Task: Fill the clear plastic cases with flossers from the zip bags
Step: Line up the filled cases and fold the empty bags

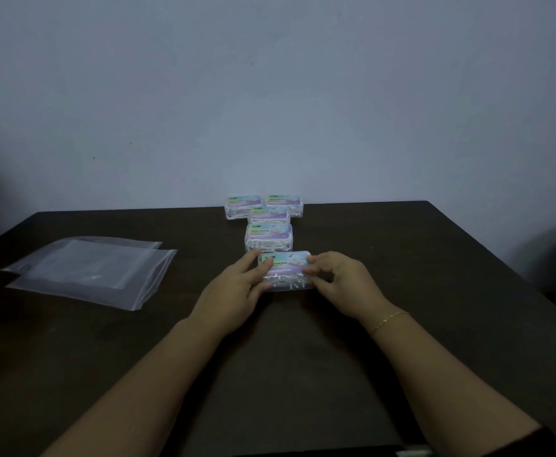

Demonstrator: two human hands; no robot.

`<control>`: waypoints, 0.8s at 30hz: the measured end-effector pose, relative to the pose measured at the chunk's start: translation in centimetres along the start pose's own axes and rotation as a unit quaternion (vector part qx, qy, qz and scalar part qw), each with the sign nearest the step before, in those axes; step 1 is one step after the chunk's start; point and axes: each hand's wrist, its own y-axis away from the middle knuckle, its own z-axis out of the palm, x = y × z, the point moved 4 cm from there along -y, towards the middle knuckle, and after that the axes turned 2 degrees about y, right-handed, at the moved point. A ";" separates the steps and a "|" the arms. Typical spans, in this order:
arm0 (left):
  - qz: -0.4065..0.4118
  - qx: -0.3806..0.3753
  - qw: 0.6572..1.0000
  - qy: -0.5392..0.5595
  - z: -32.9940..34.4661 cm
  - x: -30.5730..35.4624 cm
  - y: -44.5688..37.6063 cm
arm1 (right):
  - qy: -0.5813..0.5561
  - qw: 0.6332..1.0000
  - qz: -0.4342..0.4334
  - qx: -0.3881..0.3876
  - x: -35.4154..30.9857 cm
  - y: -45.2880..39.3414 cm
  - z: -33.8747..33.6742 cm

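A clear plastic case (286,272) with a colourful label and white flossers inside lies at the middle of the dark table (402,291). My left hand (237,291) grips its left end and my right hand (342,282) pinches its right end. Behind it stand several more filled, closed cases: one (268,237) right behind, another (269,215) further back, and two (243,207) (284,203) at the table's far edge. Flat, empty-looking zip bags (95,272) lie at the left.
A plain wall (270,94) rises right behind the table's far edge. A thin gold bracelet (388,321) sits on my right wrist. The table's right edge slants off toward the lower right.
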 end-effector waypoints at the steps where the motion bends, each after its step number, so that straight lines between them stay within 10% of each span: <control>1: 0.006 0.015 1.000 -0.009 0.1 0.0 0.1 | -0.008 1.000 -0.005 0.006 0.0 0.1 0.0; 14: 0.107 0.141 0.984 0.001 -0.3 0.9 -0.4 | 0.110 0.979 -0.147 0.085 -1.9 -0.2 2.1; 24: 0.032 0.036 0.989 -0.140 -0.3 0.0 -7.3 | 0.115 0.993 -0.001 0.040 1.5 -1.9 -0.1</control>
